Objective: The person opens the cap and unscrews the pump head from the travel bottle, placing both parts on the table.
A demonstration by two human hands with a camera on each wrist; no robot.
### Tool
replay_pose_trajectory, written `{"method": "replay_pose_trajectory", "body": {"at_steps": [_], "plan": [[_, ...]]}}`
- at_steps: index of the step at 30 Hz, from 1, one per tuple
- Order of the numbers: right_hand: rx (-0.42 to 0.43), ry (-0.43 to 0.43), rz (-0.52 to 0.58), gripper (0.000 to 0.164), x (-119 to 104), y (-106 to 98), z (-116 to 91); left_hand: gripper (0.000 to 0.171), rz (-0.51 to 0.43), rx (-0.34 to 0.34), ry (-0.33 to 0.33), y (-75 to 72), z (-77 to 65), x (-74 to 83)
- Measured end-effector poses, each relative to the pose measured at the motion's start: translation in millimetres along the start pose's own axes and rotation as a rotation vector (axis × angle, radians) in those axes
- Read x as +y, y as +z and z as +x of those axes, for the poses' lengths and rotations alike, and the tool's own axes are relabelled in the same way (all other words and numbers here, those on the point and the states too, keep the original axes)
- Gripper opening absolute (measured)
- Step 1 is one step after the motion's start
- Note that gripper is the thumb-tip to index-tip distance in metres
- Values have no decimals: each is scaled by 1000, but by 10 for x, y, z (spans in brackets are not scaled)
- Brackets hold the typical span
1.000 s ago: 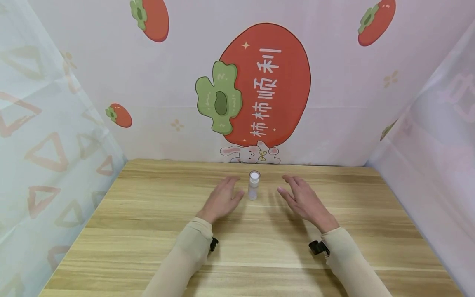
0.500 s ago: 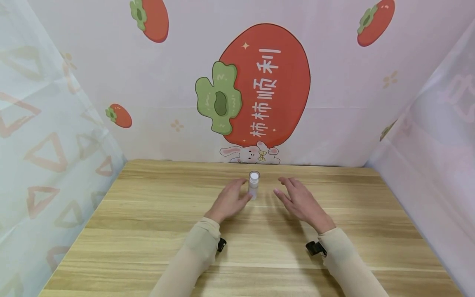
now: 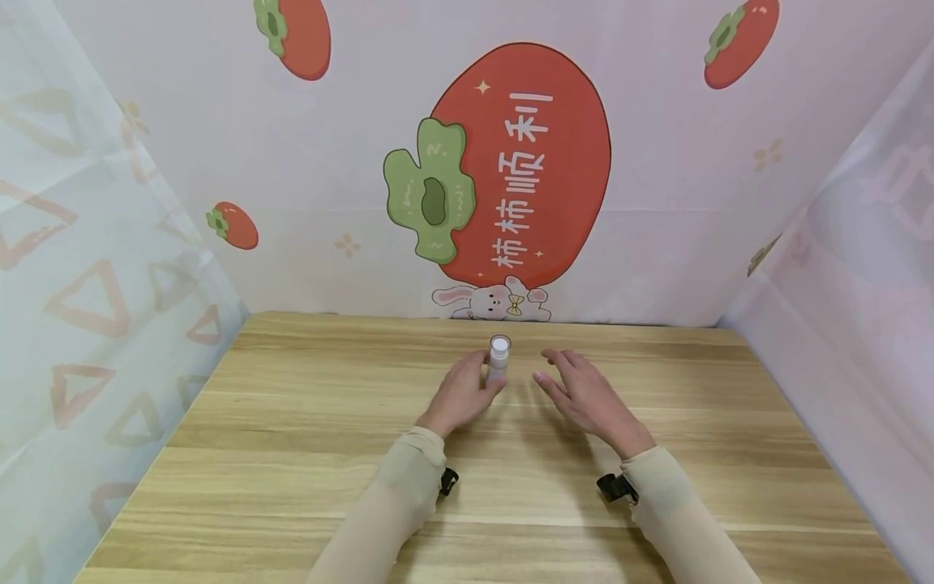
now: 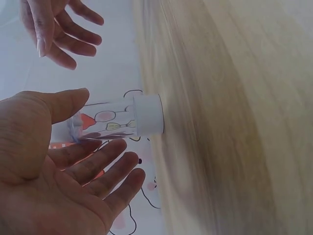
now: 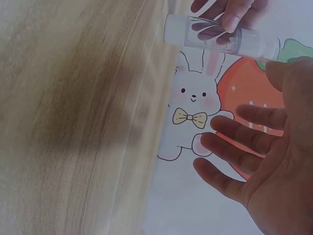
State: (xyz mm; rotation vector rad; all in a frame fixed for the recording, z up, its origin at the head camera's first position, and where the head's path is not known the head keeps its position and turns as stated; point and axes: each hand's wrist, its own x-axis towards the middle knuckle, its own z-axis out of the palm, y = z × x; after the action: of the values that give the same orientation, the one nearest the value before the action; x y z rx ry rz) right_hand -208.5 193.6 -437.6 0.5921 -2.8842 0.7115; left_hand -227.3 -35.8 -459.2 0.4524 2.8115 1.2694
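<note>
A small clear bottle point(image 3: 498, 367) with a white cap stands upright on the wooden table. My left hand point(image 3: 463, 396) is right at it, thumb on the near side and fingers on the far side, all fairly straight. In the left wrist view the bottle point(image 4: 110, 120) lies between the thumb point(image 4: 71, 104) and the fingertips. Through its clear body the right wrist view shows left-hand fingers behind the bottle point(image 5: 212, 35). My right hand point(image 3: 593, 399) hovers to the right, apart from the bottle, with spread, relaxed fingers and nothing held.
The wooden table point(image 3: 292, 478) ends at the back against a cloth wall point(image 3: 328, 162) printed with persimmons and a rabbit. Patterned cloth sides hang left point(image 3: 95, 243) and right point(image 3: 868, 284). Each wrist carries a small black camera mount point(image 3: 613, 487).
My left hand has moved right, up to the bottle, so that its thumb and fingers now flank it. My right hand has drifted slightly left. The bottle stays in place.
</note>
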Motion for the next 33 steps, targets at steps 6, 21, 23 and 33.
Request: {"method": "replay_pose_trajectory", "body": {"at_steps": [6, 21, 23, 33], "plan": [[-9, 13, 1, 58, 5, 21, 7, 49, -33, 19, -16, 31, 31, 8], [-30, 38, 10, 58, 1, 30, 6, 46, -110, 64, -31, 109, 84, -1], [-30, 40, 11, 58, 4, 32, 6, 45, -122, 66, -31, 110, 84, 8], [-26, 31, 21, 58, 22, 34, -9, 44, -156, 93, -37, 113, 83, 9]]}}
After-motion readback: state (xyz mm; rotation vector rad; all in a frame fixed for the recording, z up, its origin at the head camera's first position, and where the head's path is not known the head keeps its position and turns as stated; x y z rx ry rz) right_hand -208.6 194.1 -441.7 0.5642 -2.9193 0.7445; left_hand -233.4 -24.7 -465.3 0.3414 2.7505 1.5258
